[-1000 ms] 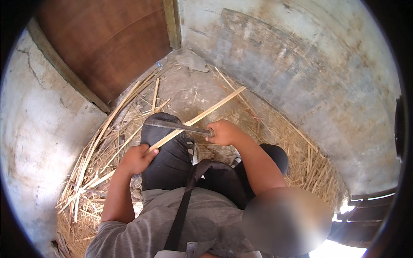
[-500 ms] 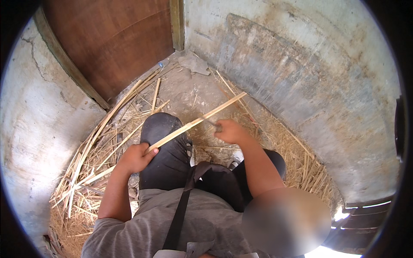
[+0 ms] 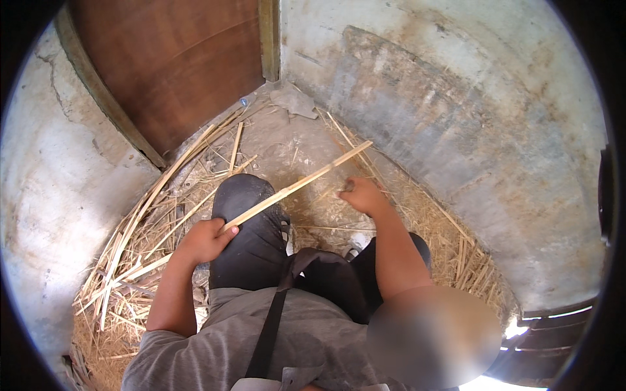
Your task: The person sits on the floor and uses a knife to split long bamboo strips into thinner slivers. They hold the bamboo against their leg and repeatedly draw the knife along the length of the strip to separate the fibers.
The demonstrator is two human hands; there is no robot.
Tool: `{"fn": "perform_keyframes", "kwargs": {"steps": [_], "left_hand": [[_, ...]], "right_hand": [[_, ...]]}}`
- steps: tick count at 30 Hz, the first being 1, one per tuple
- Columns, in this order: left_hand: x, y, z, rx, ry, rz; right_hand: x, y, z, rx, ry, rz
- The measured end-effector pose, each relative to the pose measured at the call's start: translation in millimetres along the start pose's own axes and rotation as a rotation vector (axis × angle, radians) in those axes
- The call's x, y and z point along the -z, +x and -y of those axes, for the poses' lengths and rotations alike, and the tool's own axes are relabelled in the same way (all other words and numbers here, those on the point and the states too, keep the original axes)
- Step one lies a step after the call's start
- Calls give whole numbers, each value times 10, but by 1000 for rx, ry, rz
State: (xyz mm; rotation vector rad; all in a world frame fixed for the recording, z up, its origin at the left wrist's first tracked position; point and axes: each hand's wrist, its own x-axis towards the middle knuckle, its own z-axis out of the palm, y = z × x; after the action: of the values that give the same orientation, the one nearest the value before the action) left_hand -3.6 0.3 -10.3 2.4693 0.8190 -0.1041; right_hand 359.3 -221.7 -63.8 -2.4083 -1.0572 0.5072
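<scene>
My left hand [image 3: 207, 241] is closed round the lower end of a long, pale split-bamboo strip [image 3: 306, 179], resting near my left knee [image 3: 242, 195]. The strip slants up to the right, across the space between my legs, its far end free. To the right of the strip and apart from it, my right hand [image 3: 366, 197] is closed on a small knife [image 3: 349, 186]. Little of the knife shows now; its thin dark blade is plainer in the earlier picture.
Long bamboo strips [image 3: 145, 212] and shavings lie heaped along the left. More shavings [image 3: 466, 251] lie along the right wall [image 3: 456, 124]. A brown door [image 3: 169, 72] stands ahead on the left, with a flat stone [image 3: 295, 102] by the corner.
My right hand has moved right and slightly forward, taking the knife away from the bamboo strip. My left hand and the strip have hardly moved.
</scene>
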Motion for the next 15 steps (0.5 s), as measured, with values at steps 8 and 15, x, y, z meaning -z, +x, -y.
{"fn": "perform_keyframes", "kwargs": {"steps": [8, 15], "left_hand": [[6, -37, 22, -6, 9, 4], [4, -28, -35, 4, 24, -10]], "right_hand": [[-214, -69, 539, 289, -82, 320], [-36, 69, -151, -132, 46, -21]]}}
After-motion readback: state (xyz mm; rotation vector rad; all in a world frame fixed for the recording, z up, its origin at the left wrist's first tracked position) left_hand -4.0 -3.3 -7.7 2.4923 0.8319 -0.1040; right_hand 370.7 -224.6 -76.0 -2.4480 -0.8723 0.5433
